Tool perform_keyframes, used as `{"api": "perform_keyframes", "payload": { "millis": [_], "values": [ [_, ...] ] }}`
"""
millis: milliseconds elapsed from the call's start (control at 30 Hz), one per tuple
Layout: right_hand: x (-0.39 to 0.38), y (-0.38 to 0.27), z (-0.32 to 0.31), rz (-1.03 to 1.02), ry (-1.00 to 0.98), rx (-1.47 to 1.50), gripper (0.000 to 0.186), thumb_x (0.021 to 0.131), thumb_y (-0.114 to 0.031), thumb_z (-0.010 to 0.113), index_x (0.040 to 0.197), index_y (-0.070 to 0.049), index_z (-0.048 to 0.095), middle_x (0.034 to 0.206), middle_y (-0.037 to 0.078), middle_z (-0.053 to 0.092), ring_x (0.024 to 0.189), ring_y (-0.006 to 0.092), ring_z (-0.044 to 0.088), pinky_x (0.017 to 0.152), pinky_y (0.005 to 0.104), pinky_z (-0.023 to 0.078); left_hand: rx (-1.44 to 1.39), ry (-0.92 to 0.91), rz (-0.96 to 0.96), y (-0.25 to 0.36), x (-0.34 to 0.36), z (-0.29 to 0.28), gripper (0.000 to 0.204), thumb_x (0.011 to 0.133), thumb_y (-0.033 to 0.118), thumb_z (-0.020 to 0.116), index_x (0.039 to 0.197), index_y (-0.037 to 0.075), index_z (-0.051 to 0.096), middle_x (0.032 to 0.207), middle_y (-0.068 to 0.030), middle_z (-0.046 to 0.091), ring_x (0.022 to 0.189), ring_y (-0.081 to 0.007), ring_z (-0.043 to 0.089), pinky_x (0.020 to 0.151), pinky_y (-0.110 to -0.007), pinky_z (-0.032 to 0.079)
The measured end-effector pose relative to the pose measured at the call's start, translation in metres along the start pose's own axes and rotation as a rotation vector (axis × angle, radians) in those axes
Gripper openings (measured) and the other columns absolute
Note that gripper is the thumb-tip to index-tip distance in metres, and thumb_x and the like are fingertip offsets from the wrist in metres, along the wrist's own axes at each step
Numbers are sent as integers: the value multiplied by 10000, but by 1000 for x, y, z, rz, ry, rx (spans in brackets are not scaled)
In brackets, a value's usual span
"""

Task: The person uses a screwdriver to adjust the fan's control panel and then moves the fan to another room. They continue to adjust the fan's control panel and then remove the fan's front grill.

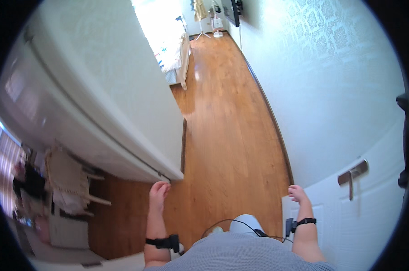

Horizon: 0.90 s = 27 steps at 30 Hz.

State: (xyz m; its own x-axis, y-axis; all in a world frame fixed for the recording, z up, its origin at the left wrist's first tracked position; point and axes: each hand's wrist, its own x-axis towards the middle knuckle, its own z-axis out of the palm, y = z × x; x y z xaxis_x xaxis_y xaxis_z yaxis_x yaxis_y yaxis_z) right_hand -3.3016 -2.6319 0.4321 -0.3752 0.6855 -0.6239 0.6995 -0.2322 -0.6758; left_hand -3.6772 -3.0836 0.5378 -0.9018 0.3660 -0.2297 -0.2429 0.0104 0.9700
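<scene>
Door lever near right hand, long axis toward person.

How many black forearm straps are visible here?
2: one black strap around the left forearm, another around the right forearm. Any outside the frame can't be told.

2 hands, 2 armbands.
</scene>
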Motion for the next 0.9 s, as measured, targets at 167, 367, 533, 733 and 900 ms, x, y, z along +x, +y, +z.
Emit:
{"api": "perform_keyframes", "payload": {
  "millis": [167,367,533,733,900],
  "values": [
    [122,-61,-23,143,50,304,242,833,-199,506,1060,-118,496,764,18,533,594,131,519,481,283,432,-17,-268,99,63,211,135,121,834,105,520,947,85,555,870,-1,601,782,-66,538,613,-184,386],
    [294,-233,-4,159,-19,317,106,811,-160,488,892,-101,522,640,9,489,498,120,464,412,262,353,195,-70,-112,106,360,155,112,830,142,516,932,118,556,886,12,599,811,-73,543,649,-217,392],
    [426,-430,31,53,-143,83,247,818,-206,544,1042,-105,518,812,8,556,637,111,526,528,249,421,134,217,-157,110,463,128,117,838,168,510,941,126,547,900,6,599,820,-84,549,642,-219,393],
    [575,-599,47,0,-156,163,273,838,-213,527,1088,-107,492,845,14,560,706,130,548,576,272,442,177,264,-239,136,693,199,128,835,161,514,939,91,541,811,7,586,711,-67,534,549,-211,387],
    [660,-680,-2,127,-30,34,294,858,-254,488,1122,-127,470,862,34,549,725,150,540,583,311,443,66,-177,112,228,924,350,161,840,161,536,972,68,549,838,17,572,735,-49,498,604,-181,381]
  ]
}}
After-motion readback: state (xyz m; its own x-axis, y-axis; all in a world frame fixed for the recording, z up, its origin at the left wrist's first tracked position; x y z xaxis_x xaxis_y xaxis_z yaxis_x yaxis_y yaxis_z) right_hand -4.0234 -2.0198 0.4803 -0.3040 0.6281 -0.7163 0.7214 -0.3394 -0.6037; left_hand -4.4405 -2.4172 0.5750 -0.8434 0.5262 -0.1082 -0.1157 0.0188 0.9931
